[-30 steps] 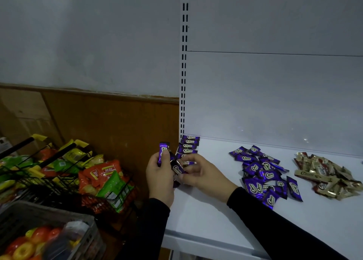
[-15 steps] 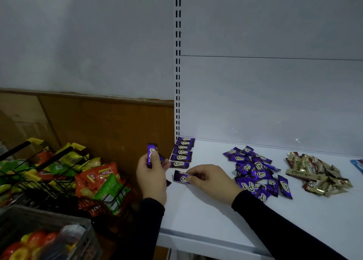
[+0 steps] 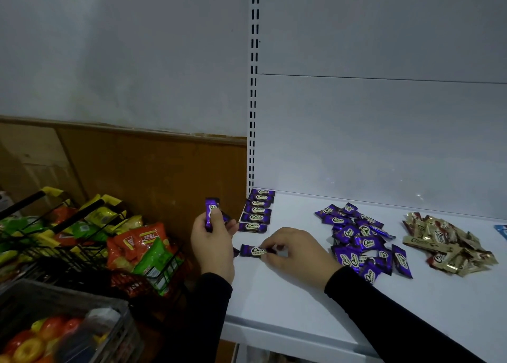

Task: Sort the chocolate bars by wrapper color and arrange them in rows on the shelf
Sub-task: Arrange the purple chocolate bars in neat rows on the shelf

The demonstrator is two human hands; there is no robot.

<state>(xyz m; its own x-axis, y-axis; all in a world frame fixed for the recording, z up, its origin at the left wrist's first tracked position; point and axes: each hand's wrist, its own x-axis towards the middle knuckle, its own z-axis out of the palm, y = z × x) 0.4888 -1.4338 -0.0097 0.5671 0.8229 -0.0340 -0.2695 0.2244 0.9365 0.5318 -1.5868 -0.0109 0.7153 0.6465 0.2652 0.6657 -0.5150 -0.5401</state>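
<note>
Right hand (image 3: 295, 255) pinching a purple bar (image 3: 253, 251) flat near the shelf (image 3: 288, 302) left edge, below the row (image 3: 258, 209). Left hand (image 3: 212, 242) off the edge, clamped on more bars (image 3: 211, 211). Bare white shelf toward the front lip; purple pile (image 3: 362, 242) near, gold pile (image 3: 444, 242) beyond.

So you've got a white shelf (image 3: 274, 302) with a row of purple bars (image 3: 257, 209) stacked front to back at its far left corner, just beyond your left hand (image 3: 214, 242). One purple bar (image 3: 253, 251) lies flat right by your right hand's (image 3: 295, 253) fingertips. Past that hand's right there's a loose purple pile (image 3: 362, 242), then a gold pile (image 3: 447, 243), and a bit of a blue wrapper (image 3: 501, 231) at the edge.
</note>
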